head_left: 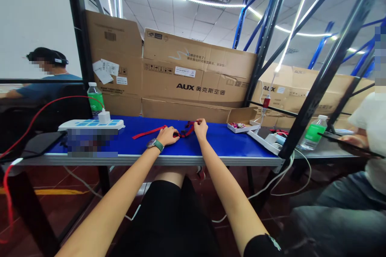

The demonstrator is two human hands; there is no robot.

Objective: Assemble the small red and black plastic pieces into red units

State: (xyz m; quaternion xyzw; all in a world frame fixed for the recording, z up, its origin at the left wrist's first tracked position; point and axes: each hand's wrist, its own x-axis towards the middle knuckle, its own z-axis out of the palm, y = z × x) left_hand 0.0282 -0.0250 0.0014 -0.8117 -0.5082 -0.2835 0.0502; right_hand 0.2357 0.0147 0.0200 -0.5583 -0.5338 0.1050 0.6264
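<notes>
A narrow red strap (147,132) with black fittings lies across the blue tabletop and runs between my two hands. My left hand (168,135), a green-banded watch on its wrist, rests on the table with its fingers curled over the strap; one loose end sticks out to its left. Slightly farther right, my right hand (200,129) pinches the strap near its other end. Between the hands a black piece, perhaps a buckle (183,132), shows beside the red webbing. My fingers cover part of the strap.
A white power strip (90,124) with a plugged-in charger (104,117) sits left, near a green-labelled bottle (95,102). An open small box (243,122) stands right. Cardboard panels (196,76) rise behind the table (229,144). Other people sit at both sides.
</notes>
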